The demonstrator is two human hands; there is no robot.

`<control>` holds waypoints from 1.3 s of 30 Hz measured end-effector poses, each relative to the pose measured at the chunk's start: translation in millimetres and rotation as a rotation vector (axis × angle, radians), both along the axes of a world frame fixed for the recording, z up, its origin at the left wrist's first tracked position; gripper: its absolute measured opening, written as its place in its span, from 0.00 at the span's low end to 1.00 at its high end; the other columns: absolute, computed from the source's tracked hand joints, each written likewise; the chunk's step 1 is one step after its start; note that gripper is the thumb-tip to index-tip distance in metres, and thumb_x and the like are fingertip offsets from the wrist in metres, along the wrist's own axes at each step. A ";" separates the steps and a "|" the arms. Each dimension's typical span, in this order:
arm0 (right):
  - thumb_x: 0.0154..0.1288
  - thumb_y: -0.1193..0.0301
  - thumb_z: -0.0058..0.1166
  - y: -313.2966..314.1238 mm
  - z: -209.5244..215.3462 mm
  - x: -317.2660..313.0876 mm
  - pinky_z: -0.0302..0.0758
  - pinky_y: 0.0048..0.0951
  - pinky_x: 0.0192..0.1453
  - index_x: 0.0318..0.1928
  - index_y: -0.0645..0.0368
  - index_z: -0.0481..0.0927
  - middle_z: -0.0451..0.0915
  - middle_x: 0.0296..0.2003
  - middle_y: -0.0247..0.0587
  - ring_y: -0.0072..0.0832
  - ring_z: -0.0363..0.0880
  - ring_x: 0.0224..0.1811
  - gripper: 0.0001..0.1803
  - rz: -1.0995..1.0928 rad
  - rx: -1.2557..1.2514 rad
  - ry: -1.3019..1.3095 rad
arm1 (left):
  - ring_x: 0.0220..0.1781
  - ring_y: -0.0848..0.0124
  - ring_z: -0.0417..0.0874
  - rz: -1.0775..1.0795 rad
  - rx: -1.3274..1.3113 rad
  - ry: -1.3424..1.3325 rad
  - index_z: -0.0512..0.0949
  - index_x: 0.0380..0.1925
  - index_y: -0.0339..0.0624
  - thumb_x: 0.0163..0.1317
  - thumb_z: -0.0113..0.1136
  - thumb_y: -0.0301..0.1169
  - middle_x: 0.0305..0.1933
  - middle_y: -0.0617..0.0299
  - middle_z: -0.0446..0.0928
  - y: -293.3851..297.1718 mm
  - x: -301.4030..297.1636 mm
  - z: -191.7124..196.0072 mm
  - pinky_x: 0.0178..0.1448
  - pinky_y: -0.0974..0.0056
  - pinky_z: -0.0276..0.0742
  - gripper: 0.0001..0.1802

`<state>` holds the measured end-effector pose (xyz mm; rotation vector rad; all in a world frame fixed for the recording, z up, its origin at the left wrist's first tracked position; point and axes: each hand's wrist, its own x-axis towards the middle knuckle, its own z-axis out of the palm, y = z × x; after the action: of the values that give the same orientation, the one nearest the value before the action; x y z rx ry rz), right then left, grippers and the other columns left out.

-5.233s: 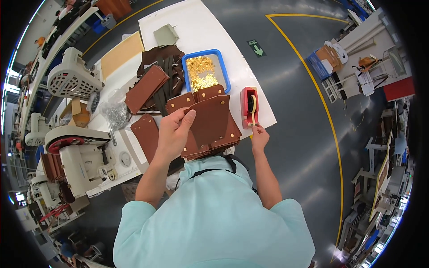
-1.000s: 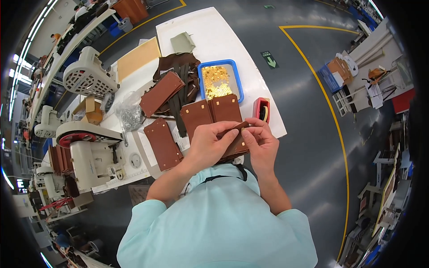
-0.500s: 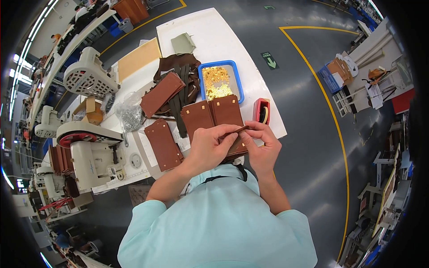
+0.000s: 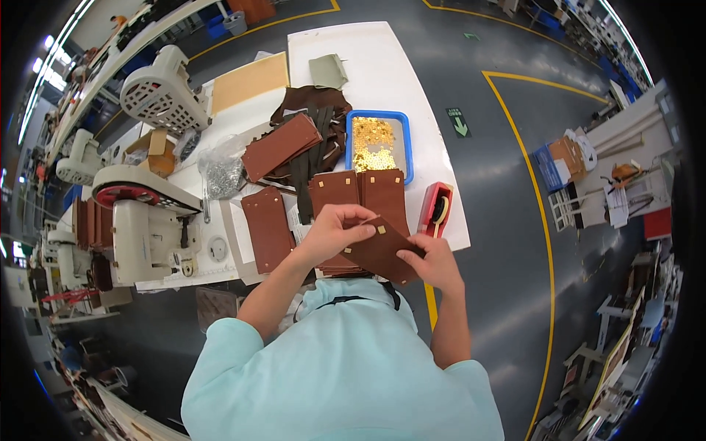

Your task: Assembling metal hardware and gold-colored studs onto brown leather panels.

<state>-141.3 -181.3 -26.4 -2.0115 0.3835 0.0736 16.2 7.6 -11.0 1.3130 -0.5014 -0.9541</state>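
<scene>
Between my hands, over the front of the table, is a brown leather panel (image 4: 388, 256) with a small gold metal fitting (image 4: 381, 230) near its upper edge. My left hand (image 4: 334, 237) pinches the panel by its upper left corner. At the right edge, my right hand (image 4: 437, 263) grips it between thumb and fingers. Just beyond lie two piles of similar panels, a left pile (image 4: 332, 191) and a right pile (image 4: 385, 192), with gold fittings along their far edges. A blue-rimmed tray (image 4: 409, 151) behind them contains many loose gold fittings (image 4: 373, 134).
Right of the piles stands a red tape dispenser (image 4: 437, 212). More brown panels (image 4: 268, 229) lie to the left, and another stack (image 4: 282, 147) rests on dark fabric strips (image 4: 318, 151). A bag of metal bits (image 4: 222, 176) and a white sewing machine (image 4: 143, 242) are farther left.
The panel, held nearly edge-on before, is now tilted with its broad face and gold fitting showing. My right hand has shifted down along its edge. The whole view has shifted slightly.
</scene>
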 end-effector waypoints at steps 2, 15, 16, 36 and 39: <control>0.61 0.69 0.62 9.5 -23.4 -4.3 0.75 0.30 0.36 0.41 0.64 0.82 0.83 0.30 0.49 0.34 0.82 0.30 0.12 0.004 0.018 0.038 | 0.36 0.80 0.80 0.003 0.051 -0.100 0.83 0.43 0.33 0.63 0.64 0.28 0.34 0.65 0.84 10.4 -0.6 -24.9 0.41 0.72 0.78 0.11; 0.70 0.81 0.48 18.2 -76.2 55.2 0.79 0.23 0.50 0.53 0.67 0.75 0.83 0.43 0.41 0.22 0.82 0.44 0.13 -0.247 0.767 -0.012 | 0.42 0.74 0.82 0.509 0.224 -0.071 0.71 0.62 0.39 0.68 0.60 0.39 0.48 0.61 0.80 82.1 3.4 -118.5 0.44 0.70 0.78 0.26; 0.70 0.81 0.47 24.4 -79.9 63.0 0.79 0.23 0.51 0.53 0.67 0.74 0.83 0.44 0.41 0.22 0.82 0.44 0.13 -0.311 0.793 -0.034 | 0.42 0.74 0.82 0.491 0.228 0.062 0.70 0.62 0.39 0.69 0.59 0.40 0.47 0.60 0.81 85.4 1.6 -122.7 0.44 0.69 0.79 0.27; 0.62 0.72 0.60 -2.2 -161.7 5.5 0.78 0.31 0.46 0.53 0.66 0.78 0.82 0.43 0.47 0.32 0.82 0.38 0.19 -0.742 -0.335 0.047 | 0.59 0.49 0.73 0.698 0.822 -0.800 0.71 0.58 0.37 0.55 0.66 0.34 0.56 0.46 0.74 155.9 38.3 -204.7 0.61 0.51 0.71 0.30; 0.59 0.59 0.63 -61.8 -221.9 -54.7 0.76 0.38 0.54 0.53 0.69 0.78 0.78 0.49 0.53 0.44 0.82 0.45 0.28 -0.829 -0.563 0.129 | 0.67 0.44 0.65 0.690 1.030 -0.797 0.59 0.68 0.39 0.51 0.71 0.42 0.65 0.36 0.64 176.0 52.6 -225.7 0.67 0.47 0.65 0.47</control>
<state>-196.0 -243.1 -248.3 -2.2246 1.4115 -0.4693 68.7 183.6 -236.8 2.5964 -0.0633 0.0058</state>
